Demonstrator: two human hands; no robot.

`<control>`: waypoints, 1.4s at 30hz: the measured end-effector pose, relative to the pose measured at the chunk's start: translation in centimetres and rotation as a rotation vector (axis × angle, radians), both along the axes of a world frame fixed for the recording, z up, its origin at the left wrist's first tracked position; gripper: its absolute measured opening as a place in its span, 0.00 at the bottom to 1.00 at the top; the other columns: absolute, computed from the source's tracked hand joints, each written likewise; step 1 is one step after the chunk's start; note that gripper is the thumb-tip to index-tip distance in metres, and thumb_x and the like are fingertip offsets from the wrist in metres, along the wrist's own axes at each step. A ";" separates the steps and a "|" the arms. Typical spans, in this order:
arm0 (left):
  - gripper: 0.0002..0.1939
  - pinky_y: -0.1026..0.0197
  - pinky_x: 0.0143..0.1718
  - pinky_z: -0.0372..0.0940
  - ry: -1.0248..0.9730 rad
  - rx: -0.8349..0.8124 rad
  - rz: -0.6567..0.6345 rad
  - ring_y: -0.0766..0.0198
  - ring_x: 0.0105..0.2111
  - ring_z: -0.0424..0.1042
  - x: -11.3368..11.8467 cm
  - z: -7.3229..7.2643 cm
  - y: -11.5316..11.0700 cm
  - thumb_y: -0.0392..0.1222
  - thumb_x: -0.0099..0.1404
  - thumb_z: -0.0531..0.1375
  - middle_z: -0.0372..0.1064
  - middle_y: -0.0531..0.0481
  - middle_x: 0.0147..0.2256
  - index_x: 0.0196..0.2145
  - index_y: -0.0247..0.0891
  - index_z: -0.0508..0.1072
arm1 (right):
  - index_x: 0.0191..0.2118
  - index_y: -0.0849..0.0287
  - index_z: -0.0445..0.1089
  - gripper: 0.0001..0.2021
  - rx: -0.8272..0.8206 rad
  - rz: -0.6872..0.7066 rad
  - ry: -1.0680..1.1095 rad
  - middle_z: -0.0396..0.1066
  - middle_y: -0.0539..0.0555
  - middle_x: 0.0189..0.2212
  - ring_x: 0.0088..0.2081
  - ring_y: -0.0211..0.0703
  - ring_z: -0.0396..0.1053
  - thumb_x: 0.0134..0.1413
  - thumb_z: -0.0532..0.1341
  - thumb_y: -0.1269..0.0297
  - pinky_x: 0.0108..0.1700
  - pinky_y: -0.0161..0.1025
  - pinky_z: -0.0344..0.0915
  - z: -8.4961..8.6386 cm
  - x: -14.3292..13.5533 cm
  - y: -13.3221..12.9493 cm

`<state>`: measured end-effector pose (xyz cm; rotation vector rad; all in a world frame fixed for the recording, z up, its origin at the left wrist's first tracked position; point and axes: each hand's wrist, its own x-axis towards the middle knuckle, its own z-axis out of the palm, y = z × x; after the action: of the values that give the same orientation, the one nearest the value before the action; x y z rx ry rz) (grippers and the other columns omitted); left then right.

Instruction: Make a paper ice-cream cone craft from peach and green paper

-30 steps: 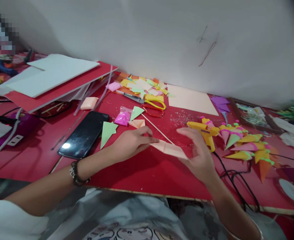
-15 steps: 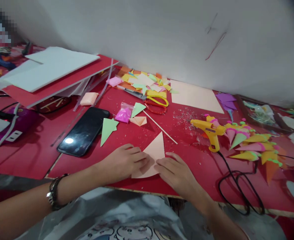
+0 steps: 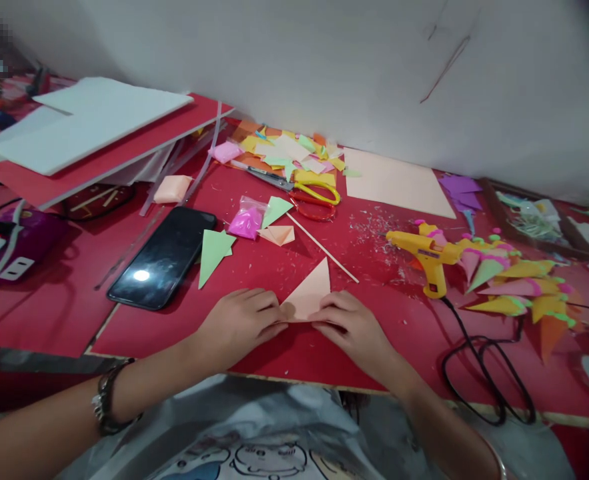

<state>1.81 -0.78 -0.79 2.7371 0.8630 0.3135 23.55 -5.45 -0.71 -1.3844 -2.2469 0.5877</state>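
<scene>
Left hand [image 3: 241,325] and right hand [image 3: 355,328] are pinching the peach paper [image 3: 311,292], lower centre! The glue gun [image 3: 428,259] is lying centre right.

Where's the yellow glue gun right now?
In the head view, the yellow glue gun is on the red table, right of and beyond the right hand, just left of the paper cones.

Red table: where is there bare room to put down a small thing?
Bare patches of the red table: one between the right hand and the glue gun, apart from small specks; another between the smartphone and the left hand. Crowded: the back, with scissors and paper scraps; the right, with cones; between the hands, with peach paper.
</scene>
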 end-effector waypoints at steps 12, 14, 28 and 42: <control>0.14 0.61 0.29 0.56 0.096 -0.035 0.137 0.64 0.26 0.64 -0.1 0.3 0.7 0.48 0.62 0.50 0.65 0.52 0.23 0.26 0.37 0.66 | 0.29 0.60 0.64 0.05 -0.048 -0.221 0.001 0.64 0.51 0.29 0.33 0.40 0.62 0.50 0.57 0.64 0.35 0.35 0.60 -0.2 -0.4 0.6; 0.13 0.61 0.30 0.58 0.093 -0.050 0.173 0.62 0.29 0.66 -0.3 0.4 1.0 0.48 0.61 0.51 0.67 0.51 0.29 0.36 0.37 0.67 | 0.29 0.60 0.63 0.05 -0.045 -0.228 -0.018 0.63 0.52 0.29 0.34 0.41 0.61 0.50 0.57 0.64 0.36 0.36 0.59 -0.3 -0.4 0.7; 0.26 0.58 0.55 0.42 0.149 0.038 -0.344 0.63 0.53 0.54 0.3 0.8 1.2 0.54 0.64 0.43 0.53 0.52 0.56 0.57 0.44 0.49 | 0.31 0.60 0.63 0.04 -0.042 -0.202 -0.036 0.64 0.53 0.30 0.34 0.42 0.61 0.53 0.53 0.67 0.37 0.39 0.60 -0.6 -0.7 0.7; 0.33 0.55 0.57 0.26 0.178 -0.096 -0.449 0.61 0.59 0.38 -0.5 1.0 3.1 0.59 0.61 0.42 0.36 0.54 0.60 0.60 0.43 0.39 | 0.32 0.60 0.62 0.03 0.014 -0.211 -0.102 0.63 0.55 0.31 0.36 0.44 0.60 0.52 0.53 0.70 0.38 0.40 0.60 -0.9 -0.7 0.5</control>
<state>1.27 2.27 0.21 2.7948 0.2698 -0.0586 22.89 -4.96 -1.57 -1.6515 -2.1402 0.4384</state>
